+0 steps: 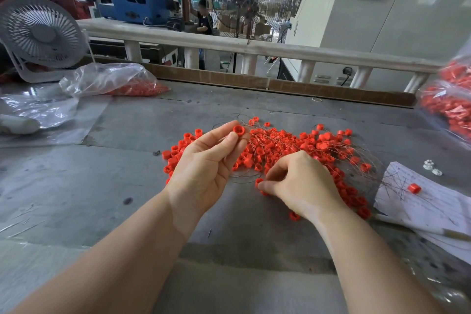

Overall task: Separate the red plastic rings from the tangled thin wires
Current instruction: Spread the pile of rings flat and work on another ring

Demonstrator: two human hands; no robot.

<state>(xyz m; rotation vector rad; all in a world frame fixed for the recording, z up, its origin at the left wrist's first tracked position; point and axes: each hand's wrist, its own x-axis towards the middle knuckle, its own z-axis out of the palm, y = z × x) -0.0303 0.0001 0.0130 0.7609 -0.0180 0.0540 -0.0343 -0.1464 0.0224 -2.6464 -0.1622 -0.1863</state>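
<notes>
While the left hand (204, 163) is raised palm-up over the pile, its thumb and fingertips pinch one red ring (238, 130) just above the heap, fingers curled round it. Right hand (299, 182) sits lower, knuckles up, w/ thumb and forefinger pinching another red ring (259, 182) at the near edge of the pile, close to the table (114, 186). Both hands are thus gripping a ring each.

Main heap of red rings (293, 145) lies mid-table, spread left to right, w/ tangled thin wires (270, 140) running through and over it; a few wire loops stick out past the far edge and to the right. Some loose rings sit on the left side behind the left hand, others trail down the right side next to the right wrist.

On the right, a sheet of paper (428, 201) holds short wire bits and a single red ring (414, 188). Clear bags w/ red parts: one far left (112, 81), more at the right edge (448, 107). A white desk fan (40, 33) stands at the far left corner.
</notes>
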